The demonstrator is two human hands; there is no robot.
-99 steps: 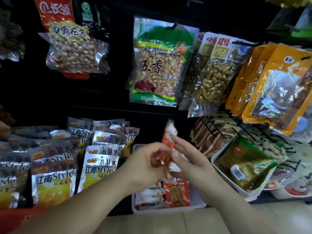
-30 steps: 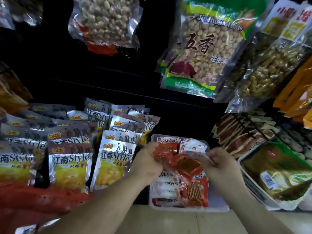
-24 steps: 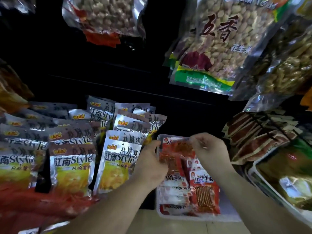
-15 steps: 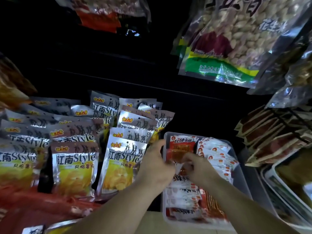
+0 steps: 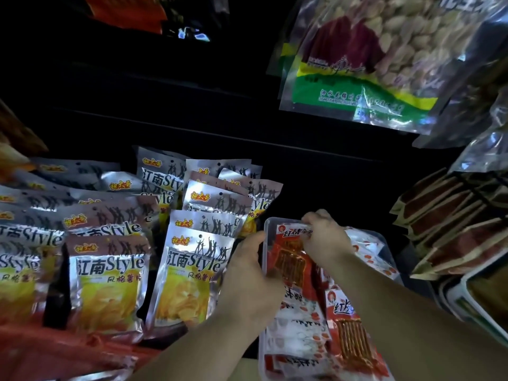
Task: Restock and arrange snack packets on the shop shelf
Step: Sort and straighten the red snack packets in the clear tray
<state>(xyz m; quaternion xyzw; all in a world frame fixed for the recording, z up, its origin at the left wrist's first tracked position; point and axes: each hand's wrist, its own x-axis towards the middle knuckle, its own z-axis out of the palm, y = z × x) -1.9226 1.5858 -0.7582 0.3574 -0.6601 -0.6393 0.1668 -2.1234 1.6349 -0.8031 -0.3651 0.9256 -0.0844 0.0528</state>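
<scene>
My right grip (image 5: 324,237) pinches the top of a red snack packet (image 5: 292,261) at the far end of the clear tray (image 5: 268,221); my left grip (image 5: 250,273) curls over its left wall. The tray looks nearly full, and the silver chip packets (image 5: 189,270) to the left look already arranged.

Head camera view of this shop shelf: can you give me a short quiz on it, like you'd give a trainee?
1. True or false: the right hand pinches the top edge of a red snack packet in the clear tray.
2. What is stacked just left of the tray? A) silver chip packets B) glass bottles C) tin cans
3. Fill in: the left hand is at the tray's ____ wall.
Key: 1 true; 2 A; 3 left.
</scene>
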